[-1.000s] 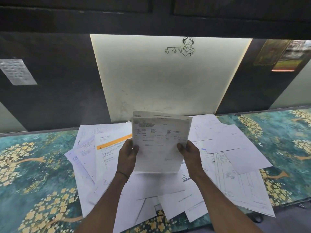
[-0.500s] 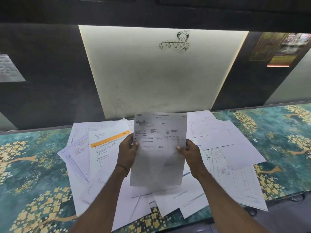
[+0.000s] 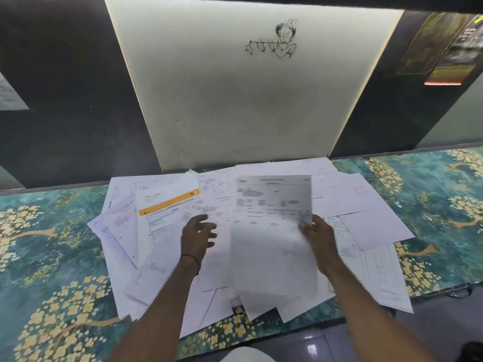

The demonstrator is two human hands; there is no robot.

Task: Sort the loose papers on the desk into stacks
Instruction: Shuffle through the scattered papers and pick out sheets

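A printed sheet (image 3: pixel 271 231) with a table of text is held up over the desk. My right hand (image 3: pixel 317 237) pinches its right edge. My left hand (image 3: pixel 197 236) hovers free just left of the sheet, fingers loosely spread and blurred, holding nothing. Beneath both hands lies a loose pile of white papers (image 3: pixel 366 218) spread across the middle of the desk. One paper with an orange band (image 3: pixel 167 205) lies at the pile's left.
The desk surface (image 3: pixel 52 257) has a teal and yellow floral pattern. A lit cream wall panel (image 3: pixel 235 105) with a small line drawing stands behind the pile. Dark wall panels flank it. The desk's front edge runs near the bottom right, with dark floor (image 3: pixel 392 340) beyond.
My left hand has let go of the sheet's left edge and moved slightly left. The sheet has shifted right and lower in my right hand. The view tilted downward.
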